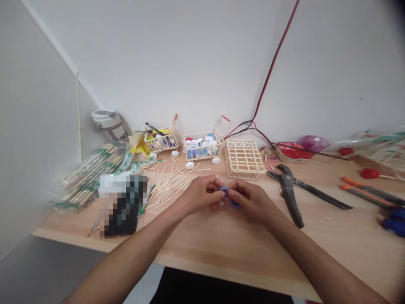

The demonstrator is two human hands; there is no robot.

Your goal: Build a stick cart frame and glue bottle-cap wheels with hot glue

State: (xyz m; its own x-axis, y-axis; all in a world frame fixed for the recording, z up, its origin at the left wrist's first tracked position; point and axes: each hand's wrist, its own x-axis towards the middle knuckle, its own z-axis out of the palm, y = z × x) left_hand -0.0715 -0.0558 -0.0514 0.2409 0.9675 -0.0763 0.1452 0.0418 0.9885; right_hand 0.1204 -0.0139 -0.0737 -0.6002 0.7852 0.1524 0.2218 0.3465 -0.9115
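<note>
Over the middle of the table, my left hand [202, 195] and my right hand [253, 199] meet with fingers pinched. Between the fingertips is a small round blue-purple bottle cap [225, 191]. Just below it, under my right fingers, a second blue-purple cap [234, 204] shows in part; my fingers hide the rest. Behind my hands stands a lattice frame [245, 158] of thin wooden sticks. Left of it, a stick-built cart [202, 157] on white cap wheels carries white, blue and red caps.
Another small cart [163, 143] stands further left. Cut sticks [167, 190] lie beside my left forearm, near a phone [125, 211] and bagged sticks [90, 173]. On the right are black-handled pliers [287, 194], orange-grey-handled pliers [368, 192] and a red bowl [292, 151]. A cup [109, 124] leans at the back left.
</note>
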